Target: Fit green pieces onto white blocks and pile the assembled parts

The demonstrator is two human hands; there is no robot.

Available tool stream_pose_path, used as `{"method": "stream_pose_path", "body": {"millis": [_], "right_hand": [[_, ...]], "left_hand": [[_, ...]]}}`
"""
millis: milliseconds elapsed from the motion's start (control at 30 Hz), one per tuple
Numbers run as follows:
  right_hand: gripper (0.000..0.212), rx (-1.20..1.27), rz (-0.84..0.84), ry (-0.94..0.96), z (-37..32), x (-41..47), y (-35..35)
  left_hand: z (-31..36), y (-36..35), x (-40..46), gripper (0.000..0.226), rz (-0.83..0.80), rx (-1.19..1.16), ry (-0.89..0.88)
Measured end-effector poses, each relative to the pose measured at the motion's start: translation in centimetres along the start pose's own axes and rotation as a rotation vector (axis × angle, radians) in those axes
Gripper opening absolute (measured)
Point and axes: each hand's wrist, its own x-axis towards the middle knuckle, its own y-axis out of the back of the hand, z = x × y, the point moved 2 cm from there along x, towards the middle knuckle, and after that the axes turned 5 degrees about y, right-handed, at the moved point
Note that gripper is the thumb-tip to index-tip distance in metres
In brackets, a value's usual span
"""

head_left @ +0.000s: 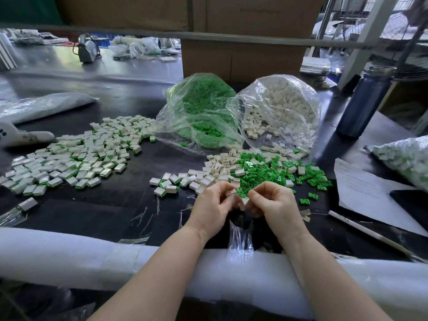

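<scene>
At the table's (pixel 143 205) far-left edge we see a flat clear bag (pixel 44 106), with a white plastic tool (pixel 20 135) just in front of it. Toward the near-left edge one white part (pixel 27 203) lies by itself on a scrap of film.

Left half of the table: we have the finished pile (pixel 76 154), white blocks with green showing at their edges, spread wide and loose. A smaller batch of finished parts (pixel 172 183) sits nearer the middle, apart from the big pile.

Middle, toward the far edge: an open clear bag of green pieces (pixel 199 112), and touching it on the right an open clear bag of white blocks (pixel 280 107), both spilling toward us. In front of them are loose white blocks (pixel 220 166), then loose green pieces (pixel 271 173), the two heaps touching and partly mixed.

Near edge, middle: our left hand (pixel 212 206) has fingers curled, pinching a white block (pixel 231 193). Our right hand (pixel 274 201) is curled as well, fingertips meeting the left hand's at a green piece (pixel 240 193) that touches the block; which hand actually grips the green piece we cannot tell. Both are held just above the table, short of the loose heaps. White foam padding (pixel 69 256) runs along the near edge under our forearms.

Right side: a dark blue bottle (pixel 363 100) stands upright near the far edge, a sheet of paper (pixel 366 193) lies beside the green heap, and a filled clear bag (pixel 407 158) lies at the right edge.
</scene>
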Motion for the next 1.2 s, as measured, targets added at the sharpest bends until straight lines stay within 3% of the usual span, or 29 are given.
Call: {"method": "stream_pose_path", "body": {"millis": [167, 367, 533, 1200], "right_hand": [[0.026, -0.250, -0.011, 0.037, 0.32, 0.09, -0.27], [0.020, -0.023, -0.023, 0.037, -0.05, 0.16, -0.08], [0.018, 0.007, -0.016, 0.022, 0.01, 0.13, -0.05], [0.018, -0.069, -0.111, -0.060, -0.08, 0.06, 0.25]], "left_hand": [[0.11, 0.16, 0.20, 0.020, 0.047, 0.097, -0.037], [0.21, 0.17, -0.04, 0.016, -0.032, -0.043, -0.004], [0.28, 0.05, -0.07, 0.008, -0.078, -0.117, 0.014], [0.28, -0.02, -0.41, 0.010, -0.123, 0.087, -0.012]]}}
